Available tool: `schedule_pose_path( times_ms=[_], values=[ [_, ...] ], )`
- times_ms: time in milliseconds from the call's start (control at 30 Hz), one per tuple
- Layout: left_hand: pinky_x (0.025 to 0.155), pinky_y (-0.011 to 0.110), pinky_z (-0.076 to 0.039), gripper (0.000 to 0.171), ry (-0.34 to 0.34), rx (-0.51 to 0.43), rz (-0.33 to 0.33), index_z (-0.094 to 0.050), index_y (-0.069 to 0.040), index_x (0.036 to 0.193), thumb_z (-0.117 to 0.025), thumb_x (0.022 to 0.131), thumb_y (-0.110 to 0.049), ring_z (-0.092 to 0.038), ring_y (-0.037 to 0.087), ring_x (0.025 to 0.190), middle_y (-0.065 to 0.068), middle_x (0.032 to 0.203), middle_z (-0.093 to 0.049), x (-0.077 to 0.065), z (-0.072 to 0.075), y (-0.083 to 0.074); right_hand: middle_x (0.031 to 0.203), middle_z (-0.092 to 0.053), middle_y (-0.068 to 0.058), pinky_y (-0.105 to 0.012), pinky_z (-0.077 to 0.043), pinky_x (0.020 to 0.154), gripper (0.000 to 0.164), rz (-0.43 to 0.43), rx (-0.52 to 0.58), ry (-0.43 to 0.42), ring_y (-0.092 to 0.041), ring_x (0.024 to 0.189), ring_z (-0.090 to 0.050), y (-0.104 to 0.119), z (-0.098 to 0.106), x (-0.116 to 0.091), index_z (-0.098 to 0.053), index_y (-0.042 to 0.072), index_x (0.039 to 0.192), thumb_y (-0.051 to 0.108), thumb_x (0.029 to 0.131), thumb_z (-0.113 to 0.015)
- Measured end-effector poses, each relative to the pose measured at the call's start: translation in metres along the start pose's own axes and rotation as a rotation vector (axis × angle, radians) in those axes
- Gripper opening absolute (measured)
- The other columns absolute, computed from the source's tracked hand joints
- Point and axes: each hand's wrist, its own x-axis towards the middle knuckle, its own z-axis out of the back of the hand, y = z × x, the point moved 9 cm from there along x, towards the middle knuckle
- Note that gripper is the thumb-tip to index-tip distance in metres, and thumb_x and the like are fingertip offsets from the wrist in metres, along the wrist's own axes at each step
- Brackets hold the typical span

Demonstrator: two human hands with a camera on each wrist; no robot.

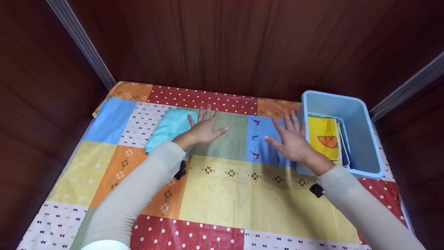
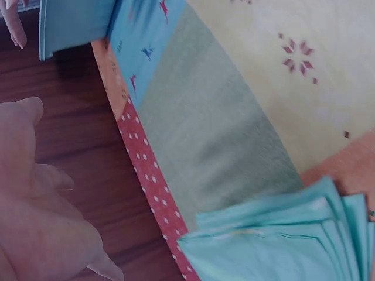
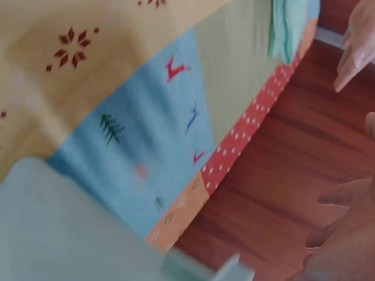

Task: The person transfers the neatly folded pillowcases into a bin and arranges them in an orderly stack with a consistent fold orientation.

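Observation:
A folded turquoise cloth (image 1: 170,126) lies on the left part of the patchwork tablecloth; its stacked layers show in the left wrist view (image 2: 269,240). My left hand (image 1: 204,130) is held over its right edge, fingers spread, holding nothing. To the right my right hand (image 1: 291,139) hovers beside the left wall of a light blue bin (image 1: 360,139), fingers also spread and nothing in them. Inside the bin stands a folded yellow cloth (image 1: 322,133) with an orange heart-like print, against the left wall. Behind it are further folded layers with pale blue edges, partly hidden.
The patchwork tablecloth (image 1: 222,194) covers the table. Dark wood panels (image 1: 208,45) rise behind it and at both sides, with grey metal strips (image 1: 90,41) at the corners. The bin stands near the table's right back corner.

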Motion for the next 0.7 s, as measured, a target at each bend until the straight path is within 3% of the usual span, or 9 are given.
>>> schedule_pose_path(
  times_ms=[700],
  values=[
    [0.108, 0.071, 0.023, 0.084, -0.025, -0.024, 0.091, -0.006, -0.007, 0.164, -0.038, 0.105, -0.058, 0.022, 0.042, 0.150, 0.019, 0.167, 0.019, -0.032, 0.006, 0.086, 0.167, 0.005, -0.023, -0.069, 0.015, 0.114, 0.078, 0.063, -0.015, 0.073, -0.041, 0.153, 0.014, 0.056, -0.059, 0.018, -0.021, 0.009, 0.162, 0.051, 0.104, -0.050]
  ],
)
